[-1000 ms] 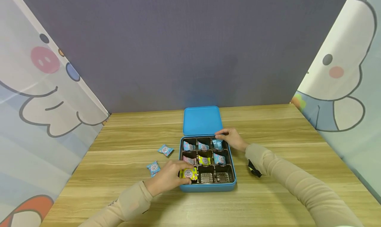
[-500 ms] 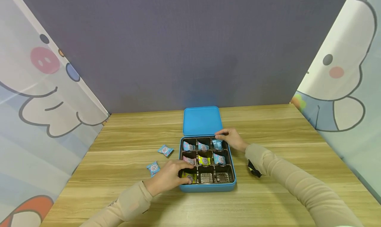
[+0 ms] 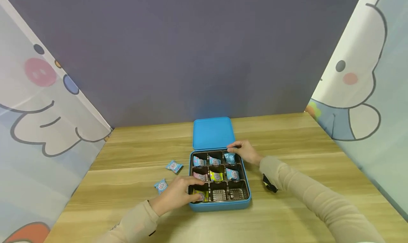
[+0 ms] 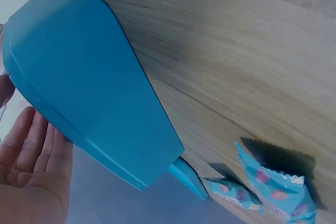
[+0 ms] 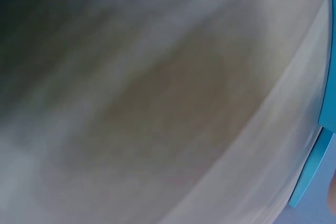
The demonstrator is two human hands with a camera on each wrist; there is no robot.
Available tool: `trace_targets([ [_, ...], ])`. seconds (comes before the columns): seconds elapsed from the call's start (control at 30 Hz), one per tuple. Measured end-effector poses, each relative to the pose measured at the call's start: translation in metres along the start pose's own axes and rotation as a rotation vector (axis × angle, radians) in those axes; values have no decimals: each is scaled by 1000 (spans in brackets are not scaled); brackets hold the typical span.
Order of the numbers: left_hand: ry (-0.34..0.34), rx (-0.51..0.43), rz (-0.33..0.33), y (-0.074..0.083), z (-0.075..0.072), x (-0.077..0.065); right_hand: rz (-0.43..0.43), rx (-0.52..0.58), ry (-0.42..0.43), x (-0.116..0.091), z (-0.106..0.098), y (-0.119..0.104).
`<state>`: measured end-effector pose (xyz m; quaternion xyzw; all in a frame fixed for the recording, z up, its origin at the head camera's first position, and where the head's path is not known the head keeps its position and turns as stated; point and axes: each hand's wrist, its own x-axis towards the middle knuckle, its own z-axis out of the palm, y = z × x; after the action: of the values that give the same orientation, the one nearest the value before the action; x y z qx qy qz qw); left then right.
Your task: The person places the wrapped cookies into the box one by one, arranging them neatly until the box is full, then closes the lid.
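A blue tin box with a dark divided tray lies open on the table. My left hand reaches over its front left compartment, fingers extended and apart. Below them a yellow wrapped candy lies in that compartment, partly hidden by the thumb. In the left wrist view, the left fingers stretch past the box rim. My right hand holds the tin's back right corner between thumb and fingers, just above a blue candy. Another yellow candy sits in the middle compartment.
The blue lid lies flat behind the box. Two blue candies, one farther back and one nearer, lie left of the box. Behind the table stands a dark grey panel.
The yellow candy under my left hand has gone down into the front left compartment, and the left fingers now stand apart above it. My right hand stays at the corner. The head view has shifted slightly.
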<state>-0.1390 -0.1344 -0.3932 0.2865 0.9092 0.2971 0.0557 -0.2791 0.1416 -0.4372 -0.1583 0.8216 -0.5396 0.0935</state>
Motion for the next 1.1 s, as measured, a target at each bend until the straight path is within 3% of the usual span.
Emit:
trace_targets([
  [0.27, 34, 4, 16, 0, -7, -4, -15, -8, 10, 1, 1, -3],
  [0.37, 42, 9, 18, -1, -9, -5, -9, 2, 2, -6, 0, -15],
  [0.5, 43, -3, -7, -2, -11, -6, -17, 8, 2, -7, 1, -15],
  [0.6, 42, -23, -23, -4, -12, -8, -22, 2, 17, -3, 3, -2],
  [0.93, 122, 25, 4, -7, -16, -14, 6, 6, 20, -3, 6, 2],
  [1.1, 197, 54, 20, -11, -24, -13, 4, -17, 19, -3, 2, 0],
])
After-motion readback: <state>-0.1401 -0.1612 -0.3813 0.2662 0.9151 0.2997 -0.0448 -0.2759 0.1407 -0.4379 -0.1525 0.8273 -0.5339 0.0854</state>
